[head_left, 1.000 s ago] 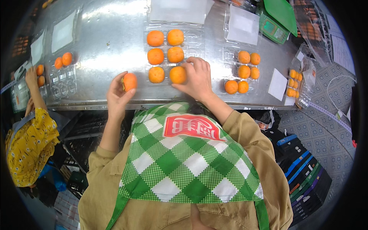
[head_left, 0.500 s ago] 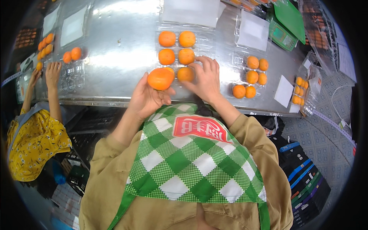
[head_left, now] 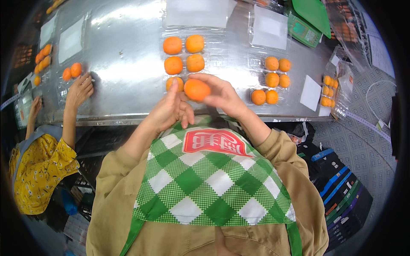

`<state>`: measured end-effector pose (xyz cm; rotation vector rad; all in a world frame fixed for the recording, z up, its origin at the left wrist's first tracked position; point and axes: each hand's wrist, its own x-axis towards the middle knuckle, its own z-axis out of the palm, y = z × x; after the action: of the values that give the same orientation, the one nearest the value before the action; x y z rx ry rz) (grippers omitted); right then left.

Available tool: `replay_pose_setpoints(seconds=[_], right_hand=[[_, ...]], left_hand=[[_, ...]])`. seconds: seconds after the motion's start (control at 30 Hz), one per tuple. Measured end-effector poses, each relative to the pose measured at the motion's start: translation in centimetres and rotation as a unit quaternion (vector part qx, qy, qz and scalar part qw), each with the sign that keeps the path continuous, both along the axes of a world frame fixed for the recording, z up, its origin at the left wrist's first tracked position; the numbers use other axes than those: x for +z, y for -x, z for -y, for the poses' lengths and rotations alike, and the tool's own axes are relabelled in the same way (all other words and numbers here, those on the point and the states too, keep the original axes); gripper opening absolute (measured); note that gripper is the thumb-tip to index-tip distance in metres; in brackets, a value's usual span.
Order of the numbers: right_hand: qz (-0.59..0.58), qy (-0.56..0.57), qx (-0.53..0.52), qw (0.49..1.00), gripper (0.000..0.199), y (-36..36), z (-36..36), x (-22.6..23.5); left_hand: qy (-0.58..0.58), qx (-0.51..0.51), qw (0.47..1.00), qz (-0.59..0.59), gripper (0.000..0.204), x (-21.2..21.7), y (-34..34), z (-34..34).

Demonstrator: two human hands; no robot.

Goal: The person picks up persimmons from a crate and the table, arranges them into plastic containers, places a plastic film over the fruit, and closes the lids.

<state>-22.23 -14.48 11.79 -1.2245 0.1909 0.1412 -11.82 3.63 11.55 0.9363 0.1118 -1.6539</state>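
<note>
Orange fruit: one round orange fruit point(head_left: 197, 89) sits in my right hand point(head_left: 220, 94), fingers wrapped over it, lifted just above the near edge of the steel surface point(head_left: 124, 64).
Change: half a second ago the fruit was in my left hand at the near edge; now the right one has it, hovering beside the tray's near row.
Left hand: my left hand point(head_left: 170, 112) is released, fingers loosely spread, touching the fruit's underside or just beside it; I cannot tell which.
Meaning: I judge the handover done and the fruit lined up for the free near-right pocket.
Centre tray: the clear plastic pocketed tray point(head_left: 184, 40) holds five orange fruits, two rows of two toward the far edge and one at near left.
Right tray: a second clear tray point(head_left: 270, 81) toward the right edge holds six.
Far right: a small clear pack point(head_left: 329, 91) near the right corner holds several smaller fruits.
Left edge: another person's hand point(head_left: 79, 90) rests by two fruits point(head_left: 71, 71).
</note>
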Motion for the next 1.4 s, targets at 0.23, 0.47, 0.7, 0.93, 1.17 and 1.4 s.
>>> replay_pose_setpoints(seconds=[0.23,0.47,0.7,0.93,1.17,1.4], right_hand=[[-0.093,-0.423,-0.085,0.898,0.061,3.2,2.2,-2.5],[-0.082,-0.116,-0.156,0.978,0.048,4.3,2.2,-2.8],[0.027,0.524,-0.135,0.84,0.058,3.6,2.0,-2.9],[0.05,0.581,-0.077,0.808,0.059,3.1,1.8,-4.2],[0.087,0.637,-0.009,0.766,0.062,2.6,2.6,-3.8],[0.073,0.645,0.035,0.76,0.064,2.5,2.9,-3.7]], left_hand=[[-0.02,0.05,0.997,0.058,0.078,-0.6,-0.7,-1.6],[-0.042,0.102,0.988,0.104,0.06,-1.3,-1.1,-2.6],[-0.047,0.144,0.971,0.185,0.045,-2.4,-1.1,-3.3],[-0.067,0.156,0.962,0.212,0.038,-3.0,-1.0,-4.5],[-0.073,0.111,0.886,0.444,0.02,-3.3,-3.3,-6.3],[-0.308,0.1,0.552,0.769,0.036,-2.9,-12.4,-9.1]])
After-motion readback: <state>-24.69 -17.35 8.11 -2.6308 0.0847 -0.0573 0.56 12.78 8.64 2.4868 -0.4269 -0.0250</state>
